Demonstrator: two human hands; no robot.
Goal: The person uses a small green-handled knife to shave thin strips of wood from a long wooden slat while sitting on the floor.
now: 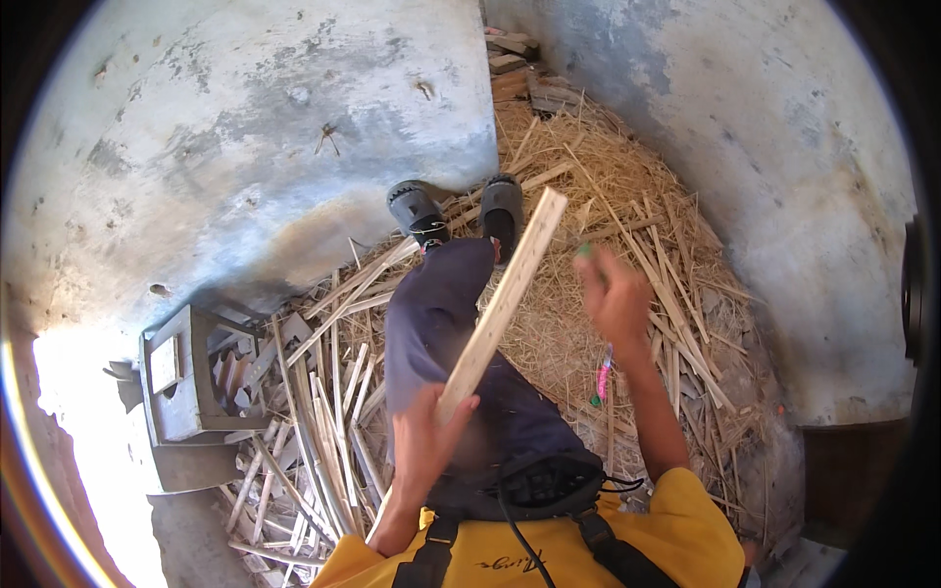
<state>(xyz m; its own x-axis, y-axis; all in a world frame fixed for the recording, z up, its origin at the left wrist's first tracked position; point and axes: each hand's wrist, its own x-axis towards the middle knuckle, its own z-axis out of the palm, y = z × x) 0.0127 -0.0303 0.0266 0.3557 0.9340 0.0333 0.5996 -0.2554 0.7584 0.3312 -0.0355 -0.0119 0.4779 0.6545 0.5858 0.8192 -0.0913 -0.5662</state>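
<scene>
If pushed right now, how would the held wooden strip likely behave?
The wooden strip is probably stiff: it juts straight from the left hand. Its flat faces suggest it would hardly roll. Held near one end, it might swivel.

A single view shows the scene: the left camera of a fisheye pair worn on the person's head. It looks steeply down from above the wooden strip [503, 299], which crosses the middle of the picture. The yellow shirt [627, 549], below the strip at the lower edge, is close to the lens. Beyond the strip's upper end the view takes in the grey shoes [412, 206], and the straw [569, 328] beneath it is farther from the lens. Pale walls [265, 108] bend around both sides of the strip toward the dark rim.
</scene>
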